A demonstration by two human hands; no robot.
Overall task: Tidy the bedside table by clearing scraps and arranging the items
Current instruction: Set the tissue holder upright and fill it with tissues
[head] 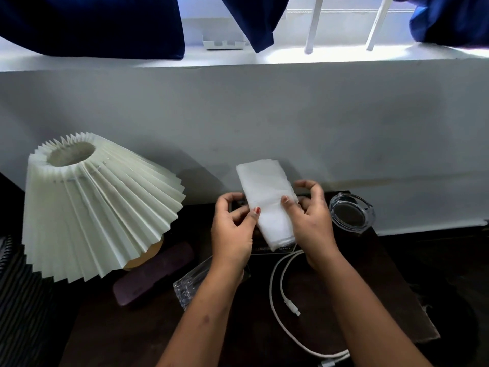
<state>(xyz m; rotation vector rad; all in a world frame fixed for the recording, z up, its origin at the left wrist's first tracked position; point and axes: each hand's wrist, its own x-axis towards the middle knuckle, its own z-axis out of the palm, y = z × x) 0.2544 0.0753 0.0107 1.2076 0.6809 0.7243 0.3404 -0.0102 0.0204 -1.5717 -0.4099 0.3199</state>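
I hold a folded white tissue (266, 194) upright above the back of the dark bedside table (391, 287). My left hand (232, 229) pinches its left edge with thumb and fingers. My right hand (309, 221) grips its right side, thumb pressed on the front. A white charging cable (277, 287) curls on the table below my right wrist. A round glass ashtray (352, 211) sits at the back right. A clear glass tumbler (190, 284) lies on its side under my left forearm, beside a dark purple case (153, 274).
A pleated cream lampshade (98, 207) on its lamp fills the table's left part. A dark flat item with small print (275, 250) lies under the tissue. A grey wall rises just behind the table, with a white sill and navy curtains (92, 25) above.
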